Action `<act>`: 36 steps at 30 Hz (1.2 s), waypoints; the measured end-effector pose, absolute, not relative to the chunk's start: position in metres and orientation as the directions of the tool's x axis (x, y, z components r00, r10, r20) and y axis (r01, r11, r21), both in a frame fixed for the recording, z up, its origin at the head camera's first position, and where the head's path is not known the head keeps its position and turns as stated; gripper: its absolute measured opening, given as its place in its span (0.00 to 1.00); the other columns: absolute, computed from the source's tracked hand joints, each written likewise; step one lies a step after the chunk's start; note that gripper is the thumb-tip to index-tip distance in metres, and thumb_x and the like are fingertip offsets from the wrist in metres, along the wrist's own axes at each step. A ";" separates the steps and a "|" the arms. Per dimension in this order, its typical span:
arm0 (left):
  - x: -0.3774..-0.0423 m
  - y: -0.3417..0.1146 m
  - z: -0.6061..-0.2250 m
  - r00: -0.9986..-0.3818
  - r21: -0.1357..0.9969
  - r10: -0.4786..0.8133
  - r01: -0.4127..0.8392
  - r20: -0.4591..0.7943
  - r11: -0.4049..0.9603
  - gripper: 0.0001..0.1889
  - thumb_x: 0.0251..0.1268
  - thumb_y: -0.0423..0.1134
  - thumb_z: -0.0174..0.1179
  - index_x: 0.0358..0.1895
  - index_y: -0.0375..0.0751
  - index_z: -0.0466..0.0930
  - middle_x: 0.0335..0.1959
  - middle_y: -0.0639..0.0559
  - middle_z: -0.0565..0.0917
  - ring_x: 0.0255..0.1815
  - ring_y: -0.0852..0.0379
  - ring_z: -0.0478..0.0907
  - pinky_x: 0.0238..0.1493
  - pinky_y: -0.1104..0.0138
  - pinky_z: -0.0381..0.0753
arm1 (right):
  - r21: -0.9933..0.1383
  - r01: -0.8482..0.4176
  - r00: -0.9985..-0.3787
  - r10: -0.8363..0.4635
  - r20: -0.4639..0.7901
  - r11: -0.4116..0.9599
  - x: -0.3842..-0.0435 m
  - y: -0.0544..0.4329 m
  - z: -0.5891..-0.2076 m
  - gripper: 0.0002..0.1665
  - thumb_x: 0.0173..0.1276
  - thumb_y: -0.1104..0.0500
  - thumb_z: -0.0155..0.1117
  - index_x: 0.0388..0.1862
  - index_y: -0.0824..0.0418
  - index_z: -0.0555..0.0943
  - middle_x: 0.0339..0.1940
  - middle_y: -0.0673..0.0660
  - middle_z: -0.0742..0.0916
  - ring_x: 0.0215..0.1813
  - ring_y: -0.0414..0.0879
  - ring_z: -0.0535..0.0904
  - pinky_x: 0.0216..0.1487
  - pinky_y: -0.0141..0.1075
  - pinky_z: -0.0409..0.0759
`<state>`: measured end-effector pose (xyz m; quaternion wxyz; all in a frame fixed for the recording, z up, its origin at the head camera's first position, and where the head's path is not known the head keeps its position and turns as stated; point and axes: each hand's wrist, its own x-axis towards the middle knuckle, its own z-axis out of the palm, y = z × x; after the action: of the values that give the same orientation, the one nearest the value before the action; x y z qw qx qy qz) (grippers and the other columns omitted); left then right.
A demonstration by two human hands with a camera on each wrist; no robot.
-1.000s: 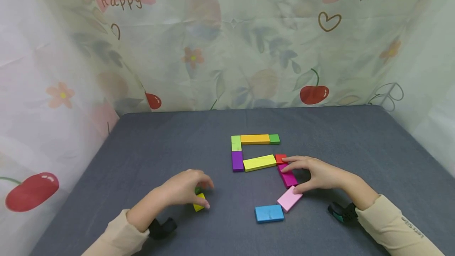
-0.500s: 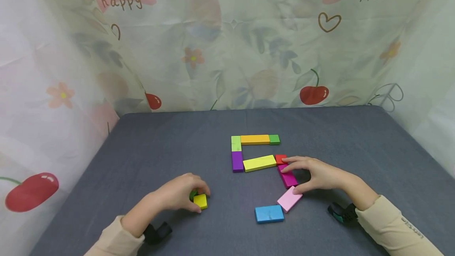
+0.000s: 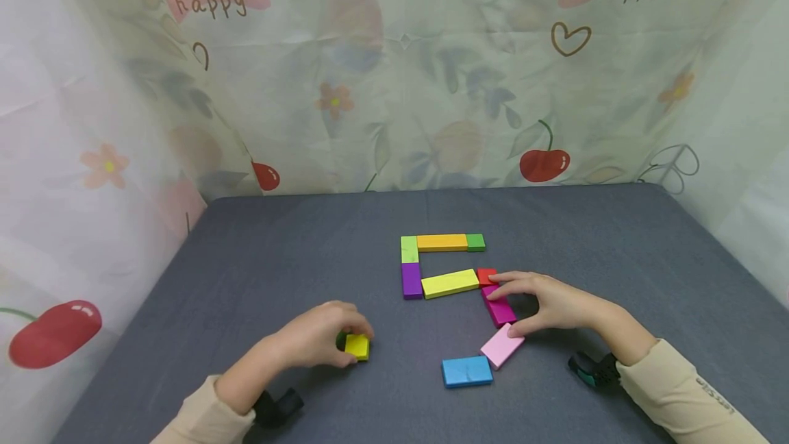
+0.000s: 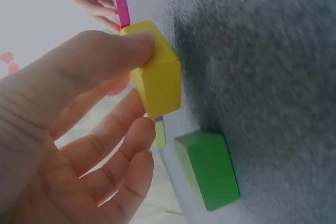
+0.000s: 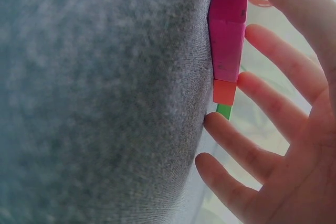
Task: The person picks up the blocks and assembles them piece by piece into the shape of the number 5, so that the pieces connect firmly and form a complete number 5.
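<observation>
My left hand (image 3: 317, 336) pinches a small yellow block (image 4: 160, 77) between thumb and fingers, at the left-centre of the table in the head view. A green block (image 4: 207, 171) stands beside it on the cloth, mostly hidden by the hand in the head view. My right hand (image 3: 548, 301) lies over the right end of the block line with spread fingers. Its thumb touches the pink block (image 3: 502, 346), and the other fingertips rest on the magenta block (image 3: 498, 307) and the red block (image 3: 486, 277).
A bent line of blocks runs on from the red one: a long yellow block (image 3: 450, 284), purple (image 3: 411, 281), light green (image 3: 409, 249), orange (image 3: 442, 243) and a small green one (image 3: 475, 242). A blue block (image 3: 467, 371) lies by the pink one on the dark table cloth (image 3: 296, 238).
My left hand has closed its thumb and fingers on the small yellow block and moved it slightly to the right. The right hand and the block line have stayed in place.
</observation>
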<state>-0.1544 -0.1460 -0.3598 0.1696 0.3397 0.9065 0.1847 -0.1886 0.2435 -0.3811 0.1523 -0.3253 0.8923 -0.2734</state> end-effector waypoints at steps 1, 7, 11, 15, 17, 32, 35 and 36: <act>-0.154 -0.144 -0.359 -0.712 0.451 0.678 0.553 -0.182 0.701 0.14 0.50 0.37 0.68 0.43 0.49 0.83 0.36 0.61 0.80 0.37 0.65 0.72 0.44 0.67 0.74 | -0.587 -0.497 -0.742 -0.664 -0.094 0.639 -0.189 0.244 -0.381 0.31 0.54 0.43 0.70 0.57 0.48 0.77 0.68 0.61 0.71 0.67 0.64 0.64 0.59 0.64 0.65; -0.153 -0.136 -0.359 -0.714 0.444 0.677 0.556 -0.177 0.703 0.15 0.50 0.37 0.68 0.45 0.49 0.83 0.36 0.62 0.80 0.37 0.66 0.72 0.47 0.65 0.73 | -0.590 -0.491 -0.743 -0.662 -0.099 0.641 -0.189 0.243 -0.381 0.31 0.54 0.43 0.70 0.57 0.48 0.77 0.68 0.61 0.71 0.67 0.64 0.64 0.60 0.65 0.64; -0.152 -0.131 -0.360 -0.706 0.449 0.683 0.558 -0.184 0.698 0.16 0.51 0.37 0.67 0.46 0.49 0.83 0.37 0.62 0.80 0.37 0.66 0.72 0.47 0.66 0.73 | -0.593 -0.482 -0.746 -0.657 -0.107 0.645 -0.188 0.243 -0.380 0.31 0.54 0.43 0.70 0.57 0.48 0.77 0.68 0.61 0.71 0.67 0.64 0.63 0.60 0.65 0.63; -0.151 -0.126 -0.361 -0.686 0.460 0.703 0.571 -0.189 0.681 0.16 0.52 0.37 0.67 0.47 0.49 0.82 0.38 0.61 0.80 0.38 0.66 0.72 0.47 0.68 0.74 | -0.597 -0.476 -0.748 -0.654 -0.112 0.646 -0.188 0.243 -0.379 0.31 0.54 0.43 0.70 0.57 0.48 0.77 0.68 0.61 0.71 0.68 0.65 0.63 0.60 0.65 0.63; -0.151 -0.122 -0.362 -0.675 0.466 0.714 0.578 -0.188 0.670 0.16 0.52 0.37 0.67 0.47 0.49 0.82 0.39 0.61 0.80 0.39 0.67 0.72 0.48 0.68 0.75 | -0.596 -0.478 -0.748 -0.655 -0.110 0.646 -0.188 0.243 -0.380 0.31 0.54 0.43 0.70 0.57 0.48 0.77 0.68 0.61 0.71 0.68 0.64 0.63 0.60 0.65 0.63; -0.146 -0.101 -0.363 -0.622 0.494 0.763 0.614 -0.177 0.615 0.16 0.54 0.38 0.67 0.48 0.49 0.81 0.43 0.62 0.81 0.43 0.69 0.74 0.53 0.71 0.74 | -0.591 -0.472 -0.754 -0.647 -0.113 0.654 -0.188 0.243 -0.380 0.31 0.54 0.43 0.70 0.57 0.48 0.77 0.68 0.60 0.71 0.67 0.63 0.63 0.60 0.64 0.64; -0.146 -0.098 -0.364 -0.616 0.492 0.766 0.618 -0.182 0.613 0.17 0.54 0.39 0.67 0.49 0.50 0.81 0.43 0.62 0.82 0.43 0.69 0.74 0.53 0.70 0.74 | -0.591 -0.470 -0.754 -0.646 -0.117 0.656 -0.188 0.243 -0.380 0.31 0.54 0.42 0.70 0.57 0.48 0.77 0.68 0.60 0.71 0.68 0.63 0.63 0.60 0.65 0.63; -0.146 -0.096 -0.364 -0.613 0.492 0.768 0.618 -0.186 0.613 0.17 0.54 0.39 0.67 0.49 0.51 0.81 0.43 0.63 0.82 0.44 0.69 0.74 0.53 0.70 0.74 | -0.590 -0.471 -0.754 -0.646 -0.117 0.656 -0.188 0.243 -0.380 0.31 0.54 0.42 0.70 0.57 0.48 0.77 0.68 0.60 0.71 0.68 0.63 0.63 0.60 0.65 0.63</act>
<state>-0.1459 -0.0962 -0.3639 0.1931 0.3950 0.8771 0.1933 -0.1883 0.2428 -0.3795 0.1605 -0.3119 0.8956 -0.2738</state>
